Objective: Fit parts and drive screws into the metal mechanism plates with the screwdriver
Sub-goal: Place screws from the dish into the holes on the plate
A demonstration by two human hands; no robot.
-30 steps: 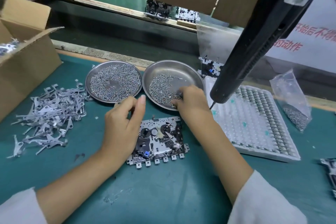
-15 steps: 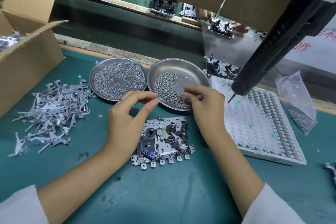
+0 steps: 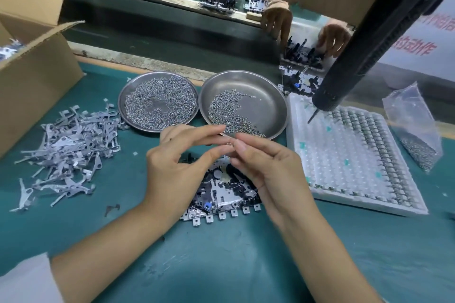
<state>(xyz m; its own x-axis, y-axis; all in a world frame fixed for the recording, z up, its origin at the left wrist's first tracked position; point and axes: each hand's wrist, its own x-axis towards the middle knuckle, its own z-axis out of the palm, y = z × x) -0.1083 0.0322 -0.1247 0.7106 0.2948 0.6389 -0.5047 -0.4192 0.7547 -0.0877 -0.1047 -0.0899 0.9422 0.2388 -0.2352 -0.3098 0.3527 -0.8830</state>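
Both hands left screw dish (image 3: 270,103), now meet above mechanism plate (image 3: 221,200) near front of tabletop. Left hand (image 3: 177,170) and right hand (image 3: 266,167) pinch tiny part together, maybe screw or spring. Screwdriver (image 3: 344,76) hangs untouched. Fitting likely next.

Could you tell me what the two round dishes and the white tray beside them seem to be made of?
Both round dishes look like bare brushed steel: grey, with a dull sheen and soft reflections. The tray looks like thin moulded plastic, milky white and slightly glossy, with rows of small pockets.
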